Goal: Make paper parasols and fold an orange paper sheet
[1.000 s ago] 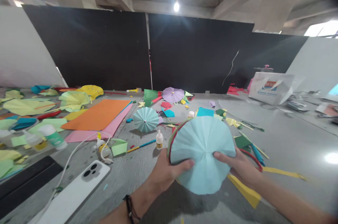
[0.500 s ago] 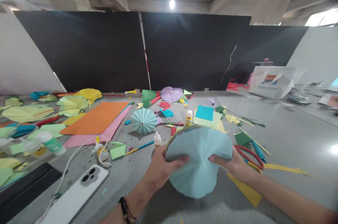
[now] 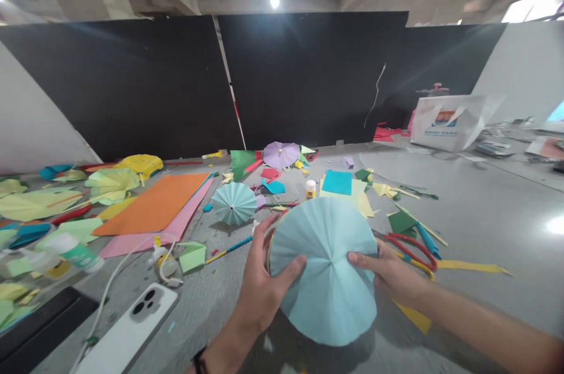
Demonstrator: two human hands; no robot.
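While my left hand and right hand grip the pale blue paper disc from either side, thumbs on its face, I have it tilted toward me over the near part of the tabletop. Round outline and radial pleats look done; shallow creases and a bare centre suggest, in my judgement, finishing remains. Its back and my other fingertips are mostly hidden; lower rim contact: cannot tell. My left fingers nearly hide a white nozzle. Nearer the far edge, the purple pleated disc conceals its underside.
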